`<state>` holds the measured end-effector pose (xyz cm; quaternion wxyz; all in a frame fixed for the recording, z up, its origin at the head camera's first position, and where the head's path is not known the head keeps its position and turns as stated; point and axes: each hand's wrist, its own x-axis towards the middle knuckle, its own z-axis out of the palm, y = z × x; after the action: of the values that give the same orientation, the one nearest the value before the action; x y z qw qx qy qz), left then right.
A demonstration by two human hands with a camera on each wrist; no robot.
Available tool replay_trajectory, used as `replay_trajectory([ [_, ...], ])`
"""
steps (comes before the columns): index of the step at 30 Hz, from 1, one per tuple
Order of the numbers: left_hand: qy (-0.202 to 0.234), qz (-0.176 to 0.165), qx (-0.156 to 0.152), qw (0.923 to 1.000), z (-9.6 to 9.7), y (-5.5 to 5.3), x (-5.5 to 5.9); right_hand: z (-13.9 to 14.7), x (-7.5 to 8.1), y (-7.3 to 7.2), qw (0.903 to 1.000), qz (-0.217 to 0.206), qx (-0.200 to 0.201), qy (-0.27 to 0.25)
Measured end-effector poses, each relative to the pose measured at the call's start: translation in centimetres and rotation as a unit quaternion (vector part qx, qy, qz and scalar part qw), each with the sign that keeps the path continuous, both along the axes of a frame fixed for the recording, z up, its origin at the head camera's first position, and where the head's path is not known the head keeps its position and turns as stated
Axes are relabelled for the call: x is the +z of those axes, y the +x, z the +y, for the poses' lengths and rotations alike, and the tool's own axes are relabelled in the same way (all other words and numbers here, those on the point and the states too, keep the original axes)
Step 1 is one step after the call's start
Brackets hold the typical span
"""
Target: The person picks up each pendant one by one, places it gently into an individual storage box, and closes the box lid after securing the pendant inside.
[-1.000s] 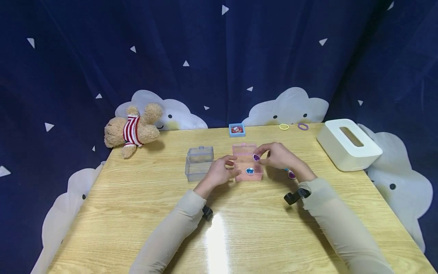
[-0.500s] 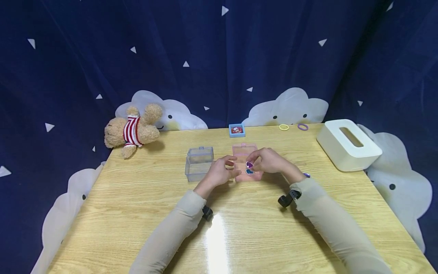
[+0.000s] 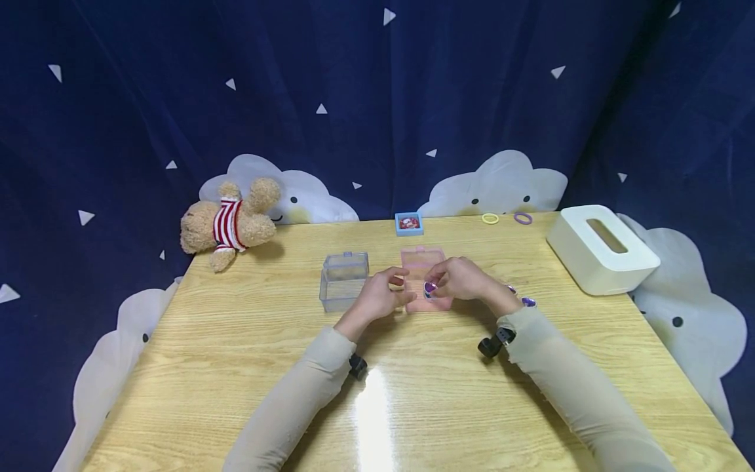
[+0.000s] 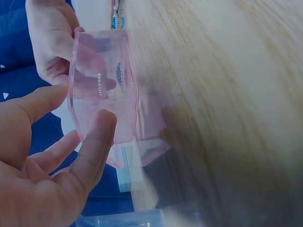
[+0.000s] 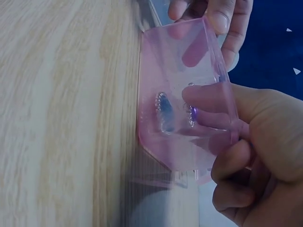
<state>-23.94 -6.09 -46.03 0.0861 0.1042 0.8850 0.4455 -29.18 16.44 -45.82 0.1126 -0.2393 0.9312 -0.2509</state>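
Low inside the open pink clear box [image 3: 419, 257], my right hand [image 3: 463, 278] pinches a purple gem [image 3: 429, 286] with a white beaded rim. In the right wrist view that gem [image 5: 191, 114] stands on edge between finger and thumb, seen through the pink wall. A blue gem [image 5: 165, 113] with a similar rim lies beside it in the box, mostly covered by the purple one in the head view. My left hand [image 3: 377, 296] holds the box's left side, thumb [image 4: 98, 135] across the near wall and other fingers at the rim.
Left of the pink box stands an open grey-blue clear box [image 3: 344, 288]. Purple gems [image 3: 528, 302] lie by my right sleeve. Farther off are a blue-framed picture [image 3: 409, 223], a yellow ring [image 3: 490, 218], a purple ring [image 3: 523, 217], a white tissue box [image 3: 601, 252] and a teddy bear [image 3: 230, 223].
My right hand has moved left and down into the pink box with the purple gem, now over the blue one. The left hand and box have stayed put.
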Motion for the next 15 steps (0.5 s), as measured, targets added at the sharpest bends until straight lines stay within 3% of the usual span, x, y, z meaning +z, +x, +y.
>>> replay_trajectory([
  [15,-0.003,-0.001,0.003,1.0000,0.14,0.06,0.11,-0.18,-0.21,0.05,0.9996,0.020,0.012,0.015],
])
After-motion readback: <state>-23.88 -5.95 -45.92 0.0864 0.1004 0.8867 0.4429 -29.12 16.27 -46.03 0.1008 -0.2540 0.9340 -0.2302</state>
